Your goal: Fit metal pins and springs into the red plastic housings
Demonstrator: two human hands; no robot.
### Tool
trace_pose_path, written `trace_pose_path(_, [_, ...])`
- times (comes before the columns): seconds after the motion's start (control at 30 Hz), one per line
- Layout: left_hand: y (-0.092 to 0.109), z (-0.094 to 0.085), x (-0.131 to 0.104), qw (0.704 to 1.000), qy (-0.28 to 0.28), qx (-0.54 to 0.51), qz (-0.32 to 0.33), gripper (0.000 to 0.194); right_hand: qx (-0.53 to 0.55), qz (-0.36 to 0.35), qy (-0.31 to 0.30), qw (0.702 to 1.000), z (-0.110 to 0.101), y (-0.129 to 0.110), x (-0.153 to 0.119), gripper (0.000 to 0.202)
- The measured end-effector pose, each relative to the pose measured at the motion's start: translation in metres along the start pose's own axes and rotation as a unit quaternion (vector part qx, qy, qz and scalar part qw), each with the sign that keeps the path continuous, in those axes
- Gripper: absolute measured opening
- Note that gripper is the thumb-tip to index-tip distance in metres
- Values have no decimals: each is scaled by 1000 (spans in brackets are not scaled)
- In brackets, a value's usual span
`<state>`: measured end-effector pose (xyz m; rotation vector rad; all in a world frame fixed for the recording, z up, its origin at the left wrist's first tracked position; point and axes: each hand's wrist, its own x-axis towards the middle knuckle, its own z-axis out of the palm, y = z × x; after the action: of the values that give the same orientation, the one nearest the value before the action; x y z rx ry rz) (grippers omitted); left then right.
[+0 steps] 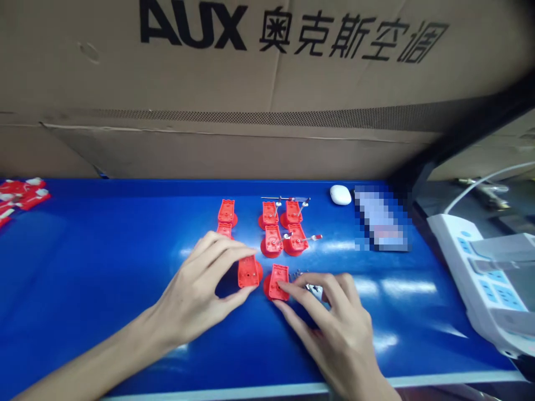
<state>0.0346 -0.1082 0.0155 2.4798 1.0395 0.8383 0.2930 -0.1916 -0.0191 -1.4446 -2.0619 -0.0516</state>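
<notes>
My left hand (200,295) pinches a red plastic part (248,272) between thumb and fingers, just above or on the blue table. Beside it, the fingertips of my right hand (334,317) are at another red part (278,281), with the thumb along its lower edge. A small whitish item (315,291) and some tiny metal pieces (298,274) are partly hidden by my right hand. Behind stand several more red parts; the right-hand ones, such as this one (296,238), have thin metal rods sticking out. Two others (227,211) are at the left, one partly covered by my fingers.
A thin rod or screwdriver (278,199) lies behind the parts. A white case (340,195) and a blurred-out phone (381,218) are at the back right. A white power strip (480,278) is at the right edge, red-and-white pieces (23,195) far left. Cardboard (251,83) rises behind the blue table (104,250).
</notes>
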Motion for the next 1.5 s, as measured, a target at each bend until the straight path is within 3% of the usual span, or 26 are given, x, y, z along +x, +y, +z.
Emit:
trace_pose_path(0.23, [-3, -6, 14, 998, 15, 47, -37, 37, -10, -35, -25, 999, 5, 0, 3, 24])
trace_pose_path(0.47, [-21, -14, 57, 994, -2, 49, -94, 44, -41, -101, -48, 993, 8, -3, 24, 21])
trace_pose_path(0.6, [-33, -10, 77, 990, -24, 46, -132, 56, -42, -115, -44, 992, 10, -9, 38, 14])
trace_pose_path(0.8, [-53, 0, 91, 990, -48, 38, -130, 60, -64, -104, -35, 992, 18, -14, 50, 10])
trace_pose_path(1.1, [-71, 5, 95, 990, -54, 29, -123, 70, -117, -85, -53, 988, 29, -19, 72, 9])
trace_pose_path(1.23, [-69, -3, 91, 992, -55, 24, -113, 72, -140, -84, -64, 984, 33, -19, 79, 8])
trace_pose_path(1.3, [-65, -13, 85, 993, -46, 27, -108, 61, -150, -84, -66, 983, 34, -19, 82, 8])
trace_pose_path(1.43, [-56, -35, 62, 996, 27, 27, -75, 25, -161, -78, -74, 981, 36, -19, 84, 8])
trace_pose_path(1.5, [-55, -41, 48, 998, 14, 22, -53, 22, -164, -74, -80, 981, 37, -19, 84, 8])
